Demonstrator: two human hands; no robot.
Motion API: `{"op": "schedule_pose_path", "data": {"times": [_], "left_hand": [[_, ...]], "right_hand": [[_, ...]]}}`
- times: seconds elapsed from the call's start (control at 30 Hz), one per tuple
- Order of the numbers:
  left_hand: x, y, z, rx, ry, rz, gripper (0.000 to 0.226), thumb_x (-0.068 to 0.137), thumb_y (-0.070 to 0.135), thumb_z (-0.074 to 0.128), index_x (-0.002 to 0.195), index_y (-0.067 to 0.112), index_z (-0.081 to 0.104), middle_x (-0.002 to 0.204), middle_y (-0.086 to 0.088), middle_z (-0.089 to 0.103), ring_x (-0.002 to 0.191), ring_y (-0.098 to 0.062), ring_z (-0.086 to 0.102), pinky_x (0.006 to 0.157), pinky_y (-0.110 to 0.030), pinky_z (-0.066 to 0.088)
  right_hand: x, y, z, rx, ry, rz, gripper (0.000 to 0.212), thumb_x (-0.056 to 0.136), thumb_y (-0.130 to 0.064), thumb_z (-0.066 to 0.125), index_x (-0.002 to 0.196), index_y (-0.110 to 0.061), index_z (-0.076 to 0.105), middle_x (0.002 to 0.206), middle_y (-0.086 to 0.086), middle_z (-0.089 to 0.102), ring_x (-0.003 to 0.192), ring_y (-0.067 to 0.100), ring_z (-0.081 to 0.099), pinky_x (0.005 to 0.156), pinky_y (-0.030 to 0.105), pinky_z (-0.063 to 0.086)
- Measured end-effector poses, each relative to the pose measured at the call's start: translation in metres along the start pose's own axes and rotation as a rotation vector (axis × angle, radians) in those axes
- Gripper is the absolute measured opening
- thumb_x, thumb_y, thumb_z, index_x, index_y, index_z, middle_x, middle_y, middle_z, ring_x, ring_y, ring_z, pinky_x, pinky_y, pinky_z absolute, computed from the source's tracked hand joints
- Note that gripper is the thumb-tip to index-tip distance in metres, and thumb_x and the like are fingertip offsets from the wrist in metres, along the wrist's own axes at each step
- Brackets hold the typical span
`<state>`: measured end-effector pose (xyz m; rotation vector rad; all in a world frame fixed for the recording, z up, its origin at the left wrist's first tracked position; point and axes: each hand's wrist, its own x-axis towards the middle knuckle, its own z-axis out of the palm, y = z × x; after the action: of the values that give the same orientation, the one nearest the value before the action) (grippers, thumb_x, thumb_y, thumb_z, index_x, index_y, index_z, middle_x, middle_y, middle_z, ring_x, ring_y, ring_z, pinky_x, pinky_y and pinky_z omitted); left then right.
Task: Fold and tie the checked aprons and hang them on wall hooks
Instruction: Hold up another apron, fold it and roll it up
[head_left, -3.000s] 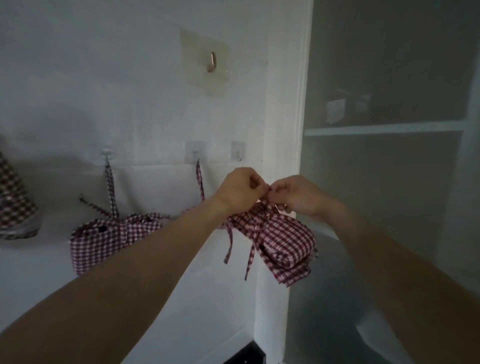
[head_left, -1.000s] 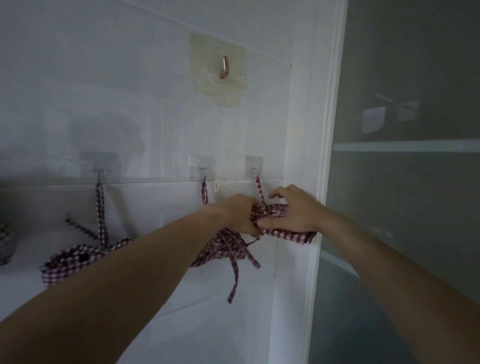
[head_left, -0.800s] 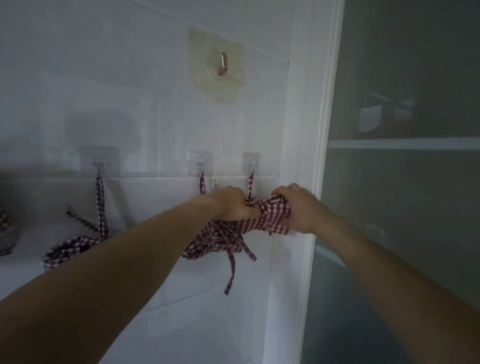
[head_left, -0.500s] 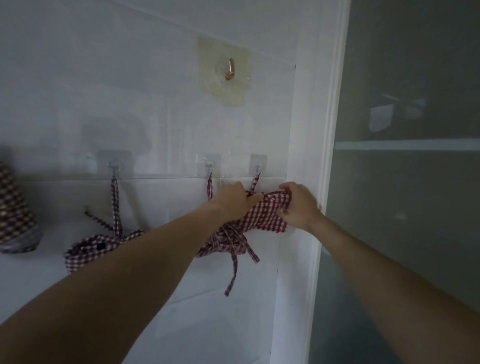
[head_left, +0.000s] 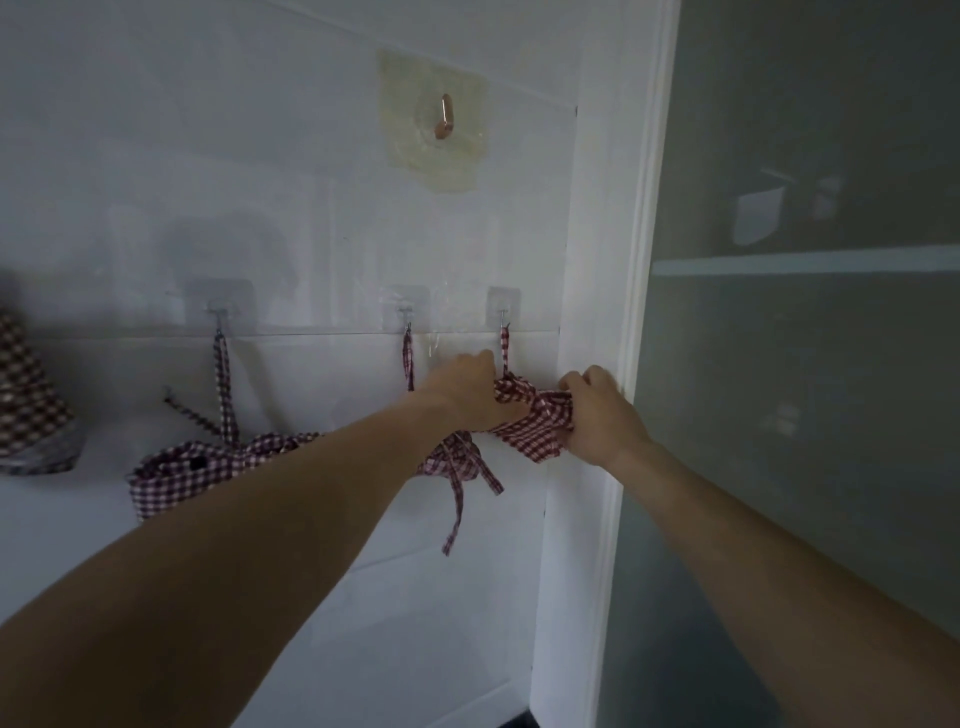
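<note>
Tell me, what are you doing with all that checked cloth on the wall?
A person is hanging folded checked aprons on small clear wall hooks. Both hands hold one apron bundle: the left hand grips its left end, the right hand its right end. Its strap already runs up to the rightmost hook. Two more aprons hang on hooks to the left, the nearer one partly behind the left arm, the farther one in plain sight.

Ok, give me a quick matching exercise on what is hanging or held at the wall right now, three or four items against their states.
Things:
1. copper hook
2. left apron bundle
3. right apron bundle
4. right hook

States:
A. gripped by both hands
B. bare, nothing on it
C. hangs free, untouched
D. a checked strap loops over it

Pairs: 1-B, 2-C, 3-A, 4-D
</note>
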<state>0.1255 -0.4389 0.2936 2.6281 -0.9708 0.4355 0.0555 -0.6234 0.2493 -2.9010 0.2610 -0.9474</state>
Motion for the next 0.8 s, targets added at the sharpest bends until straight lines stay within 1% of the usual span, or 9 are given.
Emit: {"op": "schedule_pose_path", "data": {"times": [0.2, 0.33, 0.43, 0.47, 0.5, 0.57, 0.63, 0.73, 0.8], "left_hand": [[-0.014, 0.003, -0.004, 0.003, 0.071, 0.032, 0.082, 0.078, 0.060, 0.071, 0.139, 0.015, 0.038, 0.135, -0.010, 0.050, 0.126, -0.030, 0.044, 0.106, -0.046, 0.040], [-0.030, 0.001, -0.010, -0.117, 0.164, 0.077, 0.064, 0.086, 0.050, 0.065, 0.135, 0.014, 0.044, 0.131, -0.008, 0.053, 0.124, -0.027, 0.046, 0.105, -0.044, 0.039], [-0.049, 0.000, -0.017, -0.357, 0.421, 0.158, 0.027, 0.092, 0.033, 0.059, 0.108, 0.011, 0.059, 0.098, -0.004, 0.065, 0.091, -0.020, 0.061, 0.079, -0.035, 0.052], [-0.055, 0.000, -0.020, -0.424, 0.474, 0.180, 0.016, 0.093, 0.029, 0.058, 0.092, 0.014, 0.061, 0.081, 0.000, 0.064, 0.074, -0.017, 0.060, 0.065, -0.031, 0.050], [-0.064, -0.002, -0.024, -0.458, 0.501, 0.194, 0.021, 0.094, 0.026, 0.056, 0.075, 0.017, 0.057, 0.065, 0.004, 0.058, 0.060, -0.013, 0.055, 0.056, -0.027, 0.043], [-0.084, -0.007, -0.031, -0.459, 0.468, 0.214, 0.041, 0.095, 0.021, 0.055, 0.055, 0.020, 0.044, 0.049, 0.007, 0.044, 0.046, -0.008, 0.040, 0.048, -0.025, 0.031], [-0.109, -0.018, -0.036, -0.472, 0.328, 0.223, 0.043, 0.094, 0.018, 0.056, 0.052, 0.018, 0.046, 0.046, 0.006, 0.045, 0.043, -0.008, 0.041, 0.047, -0.022, 0.032], [-0.151, -0.049, -0.029, -0.599, 0.060, 0.142, 0.031, 0.092, 0.011, 0.054, 0.062, 0.011, 0.061, 0.046, 0.000, 0.058, 0.040, -0.018, 0.055, 0.042, -0.023, 0.041], [-0.186, -0.081, -0.019, -0.688, -0.138, 0.058, 0.025, 0.094, 0.008, 0.052, 0.073, 0.001, 0.064, 0.055, -0.007, 0.063, 0.043, -0.025, 0.057, 0.039, -0.027, 0.044]], "right_hand": [[-0.018, 0.003, -0.007, 0.016, -0.084, 0.014, 0.076, 0.072, -0.031, 0.084, 0.135, -0.012, 0.047, 0.126, 0.011, 0.043, 0.117, 0.026, 0.047, 0.086, 0.041, 0.052], [-0.022, -0.008, -0.020, 0.161, 0.107, 0.035, 0.038, 0.086, -0.010, 0.066, 0.123, -0.009, 0.058, 0.119, 0.011, 0.054, 0.107, 0.028, 0.058, 0.087, 0.041, 0.052], [-0.027, -0.032, -0.034, 0.302, 0.325, 0.018, 0.018, 0.086, -0.005, 0.061, 0.102, -0.013, 0.065, 0.102, 0.003, 0.062, 0.087, 0.019, 0.062, 0.079, 0.032, 0.052], [-0.029, -0.043, -0.040, 0.355, 0.349, -0.005, 0.015, 0.086, -0.005, 0.062, 0.096, -0.015, 0.064, 0.097, 0.001, 0.062, 0.081, 0.016, 0.061, 0.076, 0.028, 0.052], [-0.034, -0.058, -0.044, 0.407, 0.342, -0.038, 0.014, 0.085, -0.005, 0.062, 0.093, -0.016, 0.064, 0.094, -0.001, 0.064, 0.078, 0.014, 0.061, 0.074, 0.025, 0.051], [-0.045, -0.089, -0.051, 0.477, 0.254, -0.114, 0.011, 0.083, -0.006, 0.064, 0.090, -0.015, 0.065, 0.087, -0.002, 0.066, 0.075, 0.013, 0.062, 0.071, 0.023, 0.051], [-0.056, -0.121, -0.050, 0.493, 0.067, -0.176, 0.006, 0.081, -0.009, 0.066, 0.085, -0.013, 0.065, 0.080, -0.003, 0.068, 0.074, 0.016, 0.064, 0.070, 0.030, 0.053], [-0.077, -0.165, -0.038, 0.499, -0.361, -0.190, 0.007, 0.082, -0.016, 0.070, 0.088, -0.017, 0.073, 0.086, -0.003, 0.076, 0.074, 0.017, 0.071, 0.067, 0.036, 0.060], [-0.096, -0.197, -0.018, 0.483, -0.616, -0.142, 0.010, 0.087, -0.010, 0.067, 0.086, -0.016, 0.075, 0.089, 0.000, 0.076, 0.075, 0.018, 0.073, 0.063, 0.037, 0.062]]}}
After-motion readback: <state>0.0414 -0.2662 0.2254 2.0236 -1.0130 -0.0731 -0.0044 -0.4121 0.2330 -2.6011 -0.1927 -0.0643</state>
